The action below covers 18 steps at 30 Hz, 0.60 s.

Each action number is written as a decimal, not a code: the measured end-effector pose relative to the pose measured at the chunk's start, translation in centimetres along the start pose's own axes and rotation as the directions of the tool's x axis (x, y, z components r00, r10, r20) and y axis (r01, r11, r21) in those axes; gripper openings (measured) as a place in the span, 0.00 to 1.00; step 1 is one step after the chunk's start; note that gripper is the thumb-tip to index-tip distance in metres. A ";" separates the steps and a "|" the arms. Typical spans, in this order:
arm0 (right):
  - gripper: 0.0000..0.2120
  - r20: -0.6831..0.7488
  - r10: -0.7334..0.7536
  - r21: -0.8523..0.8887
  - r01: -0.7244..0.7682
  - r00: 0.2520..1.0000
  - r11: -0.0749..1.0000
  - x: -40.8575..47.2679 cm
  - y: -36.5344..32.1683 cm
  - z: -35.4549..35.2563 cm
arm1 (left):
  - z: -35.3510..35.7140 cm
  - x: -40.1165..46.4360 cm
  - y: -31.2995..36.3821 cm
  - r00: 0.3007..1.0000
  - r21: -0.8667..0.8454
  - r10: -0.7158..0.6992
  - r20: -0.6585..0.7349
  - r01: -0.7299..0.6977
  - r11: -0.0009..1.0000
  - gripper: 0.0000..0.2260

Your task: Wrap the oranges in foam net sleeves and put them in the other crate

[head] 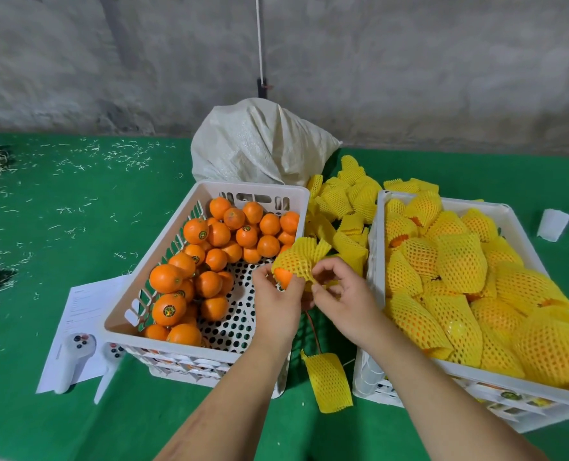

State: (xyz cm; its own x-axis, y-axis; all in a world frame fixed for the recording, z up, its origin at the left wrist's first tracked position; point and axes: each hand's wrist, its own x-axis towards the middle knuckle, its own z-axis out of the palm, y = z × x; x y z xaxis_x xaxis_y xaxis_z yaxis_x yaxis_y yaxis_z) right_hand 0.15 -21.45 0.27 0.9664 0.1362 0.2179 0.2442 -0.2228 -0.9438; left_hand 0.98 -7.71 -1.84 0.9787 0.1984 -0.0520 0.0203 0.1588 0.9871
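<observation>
1. The left hand [276, 296] holds an orange [283, 277] over the near right corner of the left crate [163, 234], fingers curled round its lower half.
2. The right hand [339, 291] pinches the edge of a sleeve [301, 259] that is drawn part way over the orange; bare peel shows at the lower left, and the far end of the sleeve flares loose.
3. The step in hand looks like pulling the net down to cover the fruit. To do it well, I judge the left hand should keep the orange steady while the right works the edge round evenly, so the foam stretches without tearing.
4. The orange should end up near the middle of the sleeve, with spare net at both ends.
5. The right crate [373, 261], just right of the left crate, is heaped with wrapped fruit; the orange needs a settled spot there so it cannot roll off.
6. Loose sleeves [346, 201] lie between the crates, one [329, 382] nearer the person.
</observation>
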 end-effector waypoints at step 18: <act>0.07 -0.148 0.091 0.143 -0.070 0.985 0.987 0.4 0.0 -0.9 | 0.1 -0.7 -0.5 0.984 0.064 0.114 0.135 -0.123 0.990 0.21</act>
State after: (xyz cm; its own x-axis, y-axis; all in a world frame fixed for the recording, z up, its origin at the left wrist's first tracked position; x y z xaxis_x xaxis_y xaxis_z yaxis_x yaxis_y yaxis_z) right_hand 0.63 -22.23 0.54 0.9858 -0.0289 0.1657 0.1624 -0.0919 -0.9824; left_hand 0.32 -7.98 -2.29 0.9932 0.0824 0.0818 -0.0876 0.0706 0.9936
